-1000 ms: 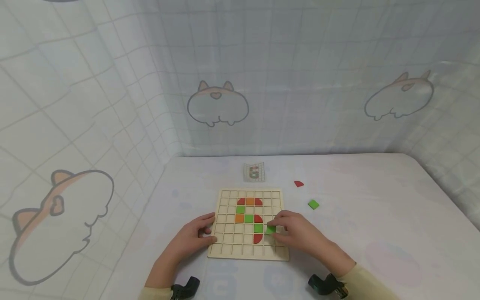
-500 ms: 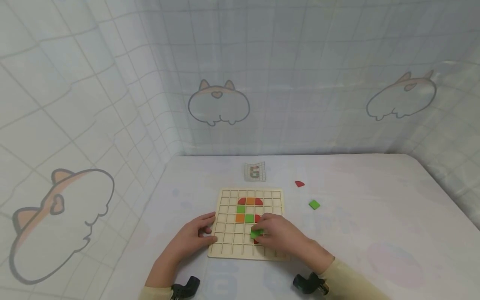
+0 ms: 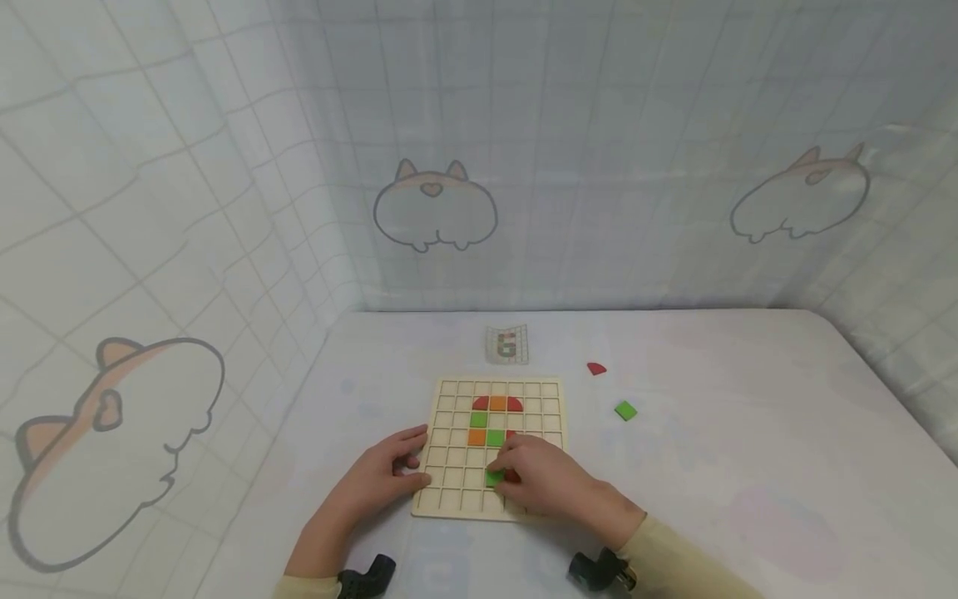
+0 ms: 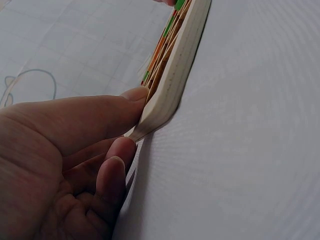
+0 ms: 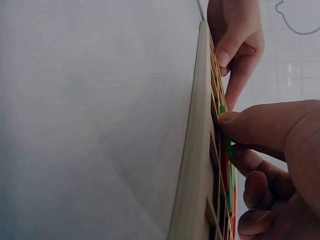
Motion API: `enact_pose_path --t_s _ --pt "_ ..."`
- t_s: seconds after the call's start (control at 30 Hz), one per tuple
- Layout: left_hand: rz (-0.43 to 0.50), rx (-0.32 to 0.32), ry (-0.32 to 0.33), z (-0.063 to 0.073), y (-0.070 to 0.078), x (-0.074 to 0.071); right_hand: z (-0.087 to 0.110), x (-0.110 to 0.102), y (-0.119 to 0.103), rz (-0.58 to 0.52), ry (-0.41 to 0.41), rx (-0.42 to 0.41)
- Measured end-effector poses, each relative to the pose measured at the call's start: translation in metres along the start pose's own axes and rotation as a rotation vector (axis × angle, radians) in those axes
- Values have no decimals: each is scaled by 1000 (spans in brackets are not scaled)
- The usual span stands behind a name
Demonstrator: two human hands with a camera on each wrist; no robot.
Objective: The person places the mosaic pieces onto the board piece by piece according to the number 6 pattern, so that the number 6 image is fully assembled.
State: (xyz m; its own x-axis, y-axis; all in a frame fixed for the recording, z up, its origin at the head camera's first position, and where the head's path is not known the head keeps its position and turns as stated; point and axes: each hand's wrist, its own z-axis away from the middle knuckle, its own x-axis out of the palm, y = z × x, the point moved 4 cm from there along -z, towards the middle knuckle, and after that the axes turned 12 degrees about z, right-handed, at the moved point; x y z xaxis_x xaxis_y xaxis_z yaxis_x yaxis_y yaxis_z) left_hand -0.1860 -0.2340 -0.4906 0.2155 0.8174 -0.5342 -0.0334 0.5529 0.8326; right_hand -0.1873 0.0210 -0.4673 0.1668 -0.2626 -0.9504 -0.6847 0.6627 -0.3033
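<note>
A pale wooden grid board (image 3: 456, 476) lies on the table, with red quarter-round, orange and green square tiles set in its cells. My left hand (image 3: 377, 474) holds the board's left edge, its thumb on the rim in the left wrist view. Between thumb and fingers, my right hand (image 3: 550, 478) pinches a green square tile (image 3: 493, 478) over the lower middle cells. The right wrist view shows this green tile (image 5: 228, 146) tilted against the grid; whether it sits in a cell I cannot tell. That hand covers several tiles to the right.
A small pattern card (image 3: 506, 344) with a figure on a grid lies behind the board. To the right are a loose red quarter-round tile (image 3: 596, 368) and a loose green square tile (image 3: 625, 410). A patterned curtain (image 3: 584, 208) stands behind the table (image 3: 711, 433).
My right hand has carried the green tile leftward across the board, from the right-hand columns to the lower middle. The left hand has stayed at the board's left edge.
</note>
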Motion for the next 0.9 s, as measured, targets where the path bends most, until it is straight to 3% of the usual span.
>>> enact_pose_path --t_s 0.57,0.9 --pt "-7 6 1 0 2 0 -6 0 -4 19 -65 -15" --pt "11 9 -9 0 1 0 0 -2 -3 -53 -63 -2"
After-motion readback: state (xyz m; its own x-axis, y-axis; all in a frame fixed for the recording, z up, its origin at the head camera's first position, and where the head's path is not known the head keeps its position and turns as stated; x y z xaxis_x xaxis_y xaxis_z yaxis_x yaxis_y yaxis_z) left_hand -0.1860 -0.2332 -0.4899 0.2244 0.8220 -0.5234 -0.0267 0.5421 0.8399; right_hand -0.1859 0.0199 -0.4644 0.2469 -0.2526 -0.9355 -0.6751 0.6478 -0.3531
